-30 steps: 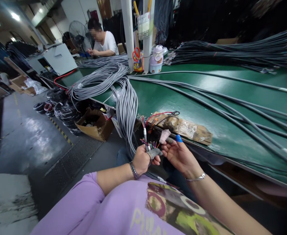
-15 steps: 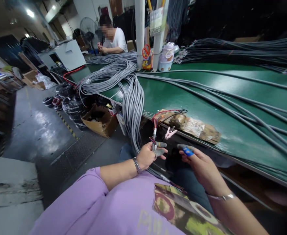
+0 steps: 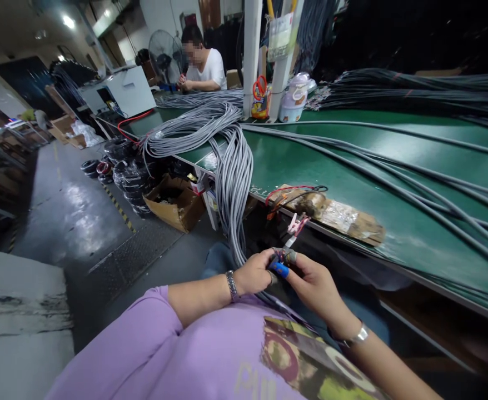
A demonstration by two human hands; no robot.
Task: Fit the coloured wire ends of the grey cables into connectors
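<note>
My left hand (image 3: 253, 272) and my right hand (image 3: 314, 283) meet in front of my chest, below the edge of the green bench (image 3: 331, 166). Both are closed in a pinch on the stripped end of a grey cable, where short coloured wires (image 3: 281, 256) stick out. Grey finger covers and a blue one (image 3: 279, 269) sit on my fingertips. A pink clip (image 3: 296, 225) hangs just above my hands. The cable runs down over my lap. What lies between my fingertips is mostly hidden.
A thick bundle of grey cables (image 3: 233, 166) hangs over the bench edge beside my left hand. A worn cardboard pad (image 3: 335, 214) with red wire lies on the bench edge. Long cables cross the bench. Another person (image 3: 204, 64) sits at the far end. Cardboard box (image 3: 173, 203) and black cable coils (image 3: 123, 166) on the floor.
My hands were apart, the left holding the wire end and the right open beside it. They have come together on the wires, lower and closer to me. The view shifted left.
</note>
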